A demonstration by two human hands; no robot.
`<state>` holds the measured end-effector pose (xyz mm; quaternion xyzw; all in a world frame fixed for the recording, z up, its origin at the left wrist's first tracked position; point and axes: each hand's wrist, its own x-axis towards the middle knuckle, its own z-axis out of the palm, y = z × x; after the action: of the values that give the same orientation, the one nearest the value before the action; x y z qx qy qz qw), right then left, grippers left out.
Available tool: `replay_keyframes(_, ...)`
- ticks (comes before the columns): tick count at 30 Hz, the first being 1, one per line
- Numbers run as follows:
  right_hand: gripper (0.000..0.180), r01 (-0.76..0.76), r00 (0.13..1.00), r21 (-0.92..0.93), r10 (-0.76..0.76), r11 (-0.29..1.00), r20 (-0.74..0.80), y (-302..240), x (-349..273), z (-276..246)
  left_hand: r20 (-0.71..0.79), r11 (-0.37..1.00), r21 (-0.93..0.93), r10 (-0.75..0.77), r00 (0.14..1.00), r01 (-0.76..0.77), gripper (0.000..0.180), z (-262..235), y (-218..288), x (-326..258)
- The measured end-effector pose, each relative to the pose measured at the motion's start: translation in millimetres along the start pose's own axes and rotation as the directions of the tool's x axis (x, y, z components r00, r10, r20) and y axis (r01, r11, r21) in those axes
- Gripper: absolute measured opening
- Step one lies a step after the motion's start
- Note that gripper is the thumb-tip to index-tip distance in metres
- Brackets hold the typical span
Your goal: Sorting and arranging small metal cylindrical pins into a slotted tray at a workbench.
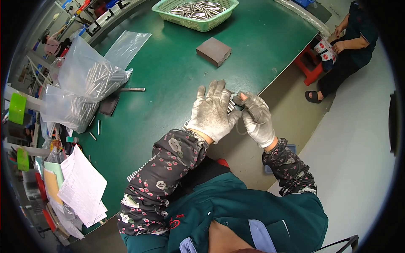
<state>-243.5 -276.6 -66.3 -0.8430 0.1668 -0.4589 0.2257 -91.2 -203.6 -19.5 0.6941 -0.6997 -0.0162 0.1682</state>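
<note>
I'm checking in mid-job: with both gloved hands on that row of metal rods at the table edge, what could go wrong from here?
1. The row of rods lies at the table edge; a nudge from the left hand could push some off.
2. The right hand pinches only the row's end, so rods might slip loose.

Your green-topped table point(177, 71) carries a green basket point(196, 23) of metal rods at twelve o'clock, a brown block point(214, 51) just below it, clear bags of rods point(90, 82) at nine o'clock, and a stack of papers point(82, 187) at seven o'clock. A few loose rods point(96, 128) lie beside the bags.
</note>
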Motion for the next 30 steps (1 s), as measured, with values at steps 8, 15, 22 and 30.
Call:
replay_keyframes(8,0.048,0.037,0.999,-0.056,-0.037,0.998,-0.006,0,-1,2,-0.013,0.998,0.057,0.005,1.000,-0.004,0.052,10,-2,2)
replay_keyframes(15,0.037,0.067,0.997,-0.111,-0.061,0.992,0.053,-5,4,-5,0.104,0.996,-0.041,0.078,0.991,-0.074,0.088,-39,-29,-10)
replay_keyframes(22,0.053,0.025,0.978,-0.104,-0.003,0.994,0.208,-15,35,-10,0.246,1.000,0.018,0.019,0.969,-0.024,0.098,-58,-77,-57)
replay_keyframes(30,0.075,0.264,0.790,-0.237,-0.069,0.935,0.609,-22,46,6,0.206,0.986,0.054,0.141,0.968,-0.155,0.094,-42,-59,-57)
